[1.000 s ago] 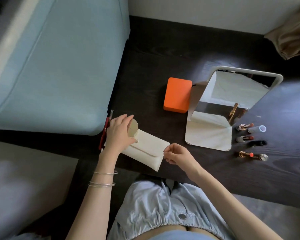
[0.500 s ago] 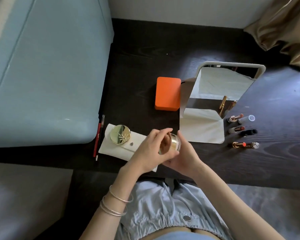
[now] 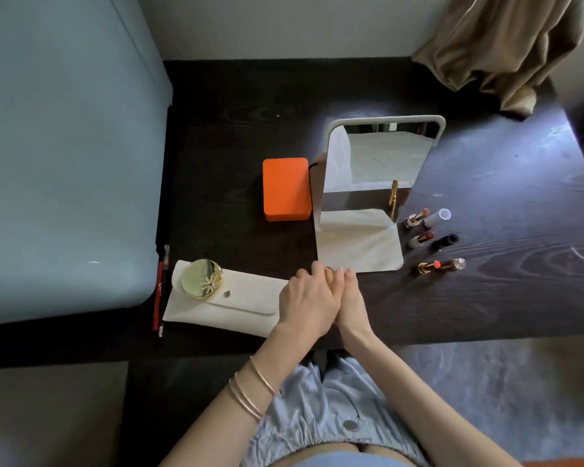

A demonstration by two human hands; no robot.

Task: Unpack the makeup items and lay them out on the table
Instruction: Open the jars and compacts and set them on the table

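— Since half a second ago, both hands have been carried forward and lowered toward the table (image 3: 486, 298), just short of the mirror (image 3: 361, 254); the gold jar seen between them then is now almost wholly hidden.

— Is anything held?

— A small gold-dark sliver (image 3: 329, 270) is glimpsed between the fingertips. The left hand (image 3: 309, 305) is curled over it from above, and the right hand (image 3: 353, 303) is pressed against it from the side. How tightly it is gripped cannot be told.

— And the rest of the makeup?

— A gold lid (image 3: 202, 278) is left resting on the white pouch (image 3: 226, 306); a red pencil (image 3: 158, 298) lies beside the pouch. Three open lipsticks (image 3: 418, 238) and their caps are laid out right of the mirror. An orange box (image 3: 285, 188) sits to the mirror's left.

— What could go wrong?

— The jar is probably open, since its lid seems to be the one on the pouch; if it is tilted while being set down, the contents could be spilled. The mirror's base is very close to the fingertips, so it could be nudged and tipped. The lid might also slide off the soft pouch if the pouch is bumped by the left wrist.
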